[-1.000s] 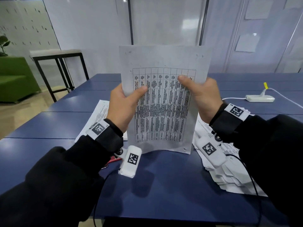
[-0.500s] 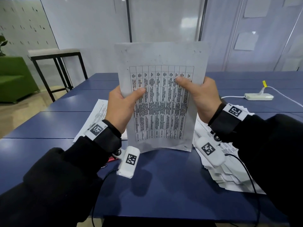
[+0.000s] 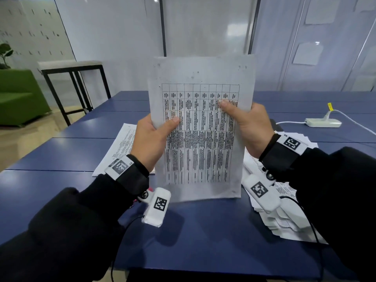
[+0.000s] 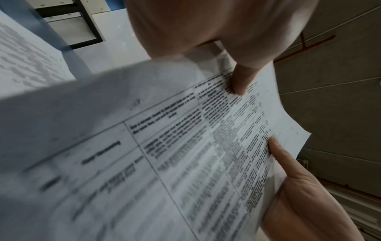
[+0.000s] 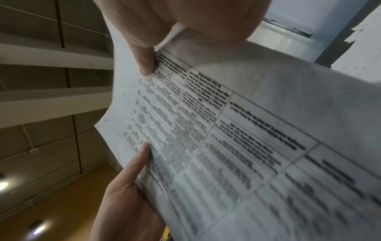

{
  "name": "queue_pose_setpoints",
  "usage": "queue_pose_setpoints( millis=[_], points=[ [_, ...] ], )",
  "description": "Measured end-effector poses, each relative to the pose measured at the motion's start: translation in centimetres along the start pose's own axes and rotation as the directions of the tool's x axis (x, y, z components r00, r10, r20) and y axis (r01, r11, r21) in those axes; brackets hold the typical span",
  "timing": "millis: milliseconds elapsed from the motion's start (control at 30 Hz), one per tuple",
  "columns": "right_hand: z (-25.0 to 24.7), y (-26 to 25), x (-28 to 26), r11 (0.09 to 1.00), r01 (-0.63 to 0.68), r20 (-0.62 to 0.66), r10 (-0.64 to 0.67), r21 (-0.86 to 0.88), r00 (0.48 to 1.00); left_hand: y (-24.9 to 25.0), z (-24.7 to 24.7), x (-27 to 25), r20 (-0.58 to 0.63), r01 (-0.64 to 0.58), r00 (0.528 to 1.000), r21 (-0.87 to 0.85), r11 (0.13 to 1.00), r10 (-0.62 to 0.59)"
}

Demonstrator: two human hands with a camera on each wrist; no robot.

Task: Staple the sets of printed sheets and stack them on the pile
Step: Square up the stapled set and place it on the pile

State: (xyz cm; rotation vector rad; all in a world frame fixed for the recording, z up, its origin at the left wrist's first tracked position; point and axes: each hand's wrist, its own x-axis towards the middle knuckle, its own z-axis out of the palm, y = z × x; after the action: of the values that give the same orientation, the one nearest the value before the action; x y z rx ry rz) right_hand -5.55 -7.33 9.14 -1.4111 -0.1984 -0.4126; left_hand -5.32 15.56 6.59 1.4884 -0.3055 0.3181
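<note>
I hold a set of printed sheets (image 3: 200,127) upright above the blue table, its face showing a grid of text. My left hand (image 3: 154,137) grips its left edge, thumb across the front. My right hand (image 3: 247,123) grips the right edge the same way. In the left wrist view the set of sheets (image 4: 164,146) fills the frame with both thumbs on it; the right wrist view shows the same set of sheets (image 5: 247,138). A flat stack of printed sheets (image 3: 120,147) lies on the table to the left. A looser heap of printed sheets (image 3: 284,200) lies to the right. A sliver of red (image 3: 151,189) shows under my left wrist.
The blue table (image 3: 203,231) stretches in front of me. A white power strip (image 3: 323,122) with a cable sits at the far right. A black-framed side table (image 3: 71,78) and a green sofa (image 3: 18,96) stand beyond the table's left end.
Both hands have lifted the set of sheets a little higher above the table. The grip on both edges is unchanged.
</note>
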Motion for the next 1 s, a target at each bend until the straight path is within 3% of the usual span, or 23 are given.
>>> queue_pose_setpoints(
  millis=[67,267,500,833,933,1000],
  points=[
    [-0.1,0.1,0.2,0.999,-0.044,0.031,0.045,-0.026,0.998,0.2,-0.5,0.2,0.012,0.031,0.999,0.018,0.999,-0.031],
    [-0.3,4.0,-1.2,0.962,-0.27,0.09,0.265,0.048,0.96,-2.8,-1.8,-1.7,0.032,0.29,0.956,0.024,0.957,-0.291],
    [-0.9,7.1,-3.5,0.921,-0.388,0.104,0.385,0.011,0.917,-5.5,-1.9,-4.4,-0.016,0.36,0.933,0.035,0.932,-0.359],
    [-0.1,6.3,-2.9,0.917,-0.394,0.186,0.399,-0.064,0.898,-3.0,-4.7,-4.0,0.045,0.26,0.961,0.182,0.948,-0.272],
    [1.3,5.8,-2.5,0.898,-0.439,0.223,0.426,0.011,0.877,-1.6,-5.8,-4.2,0.004,0.234,0.971,0.184,0.955,-0.239],
    [2.6,4.4,-2.0,0.912,-0.402,0.242,0.372,0.085,0.896,-0.1,-5.8,-4.1,-0.031,0.168,0.986,0.158,0.973,-0.165]
  ],
)
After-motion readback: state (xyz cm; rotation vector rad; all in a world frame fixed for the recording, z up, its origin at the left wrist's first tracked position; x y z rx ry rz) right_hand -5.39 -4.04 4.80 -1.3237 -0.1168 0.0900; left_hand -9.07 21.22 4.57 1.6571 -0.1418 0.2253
